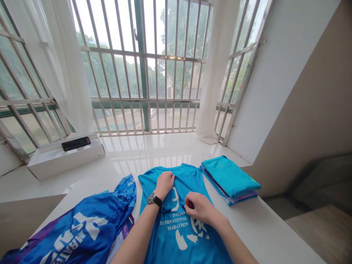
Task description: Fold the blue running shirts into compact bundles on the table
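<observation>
A bright blue T-shirt (pixel 181 234) with white "DALIAN INTERNATIONAL MARATHON" print lies spread on the white surface, its neckline toward the window. My left hand (pixel 165 182), with a black-strapped watch at the wrist, is closed on the cloth at the upper middle of the shirt. Lower and to the right, my right hand (pixel 198 206) pinches the same shirt beside the print. Between the two hands runs a raised fold of cloth that covers part of the lettering. My fingertips are partly hidden by the hands themselves.
Left of the shirt lies a heap of darker blue printed shirts (pixel 90 223). A stack of folded shirts (pixel 229 178) sits to the right. Farther left, a black phone (pixel 76 143) rests on a white box (pixel 66 159). Window bars (pixel 156 77) and white curtains (pixel 214 73) stand behind.
</observation>
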The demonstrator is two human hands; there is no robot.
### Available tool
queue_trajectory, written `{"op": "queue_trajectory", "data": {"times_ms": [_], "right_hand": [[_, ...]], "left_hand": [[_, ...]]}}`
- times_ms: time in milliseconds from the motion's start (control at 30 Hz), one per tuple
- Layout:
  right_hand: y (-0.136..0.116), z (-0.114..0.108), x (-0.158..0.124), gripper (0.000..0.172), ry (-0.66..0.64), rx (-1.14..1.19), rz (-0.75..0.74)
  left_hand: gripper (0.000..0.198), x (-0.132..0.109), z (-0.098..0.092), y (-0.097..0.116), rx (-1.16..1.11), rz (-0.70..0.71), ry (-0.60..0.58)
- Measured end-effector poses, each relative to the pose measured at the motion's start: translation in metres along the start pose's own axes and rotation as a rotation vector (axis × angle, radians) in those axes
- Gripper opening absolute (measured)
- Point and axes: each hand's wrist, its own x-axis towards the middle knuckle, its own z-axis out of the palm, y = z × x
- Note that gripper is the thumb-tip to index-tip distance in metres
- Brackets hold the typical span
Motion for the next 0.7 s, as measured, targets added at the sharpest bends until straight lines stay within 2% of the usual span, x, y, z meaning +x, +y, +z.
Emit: {"op": "queue_trajectory", "data": {"times_ms": [100, 233, 367, 433, 600, 700], "right_hand": [[-0.002, 0.000, -0.001, 0.006, 0.016, 0.007, -0.024], [-0.004, 0.001, -0.001, 0.005, -0.040, 0.005, -0.007], [-0.005, 0.001, 0.000, 0.005, -0.045, 0.019, -0.004], [-0.004, 0.001, 0.000, 0.005, -0.045, 0.015, -0.005], [-0.002, 0.003, 0.000, 0.007, -0.053, -0.008, -0.006], [-0.004, 0.002, 0.000, 0.009, -0.057, -0.017, -0.008]], "left_hand": [[0.026, 0.001, 0.001, -0.002, -0.002, -0.002, 0.000], [0.026, 0.001, 0.000, -0.002, 0.003, 0.000, -0.007], [0.020, -0.003, -0.009, 0.002, 0.026, 0.002, -0.031], [0.023, -0.005, -0.018, 0.004, 0.051, -0.010, -0.052], [0.032, -0.011, -0.039, 0.007, 0.143, -0.042, -0.200], [0.025, -0.016, -0.045, 0.009, 0.167, -0.039, -0.306]]}}
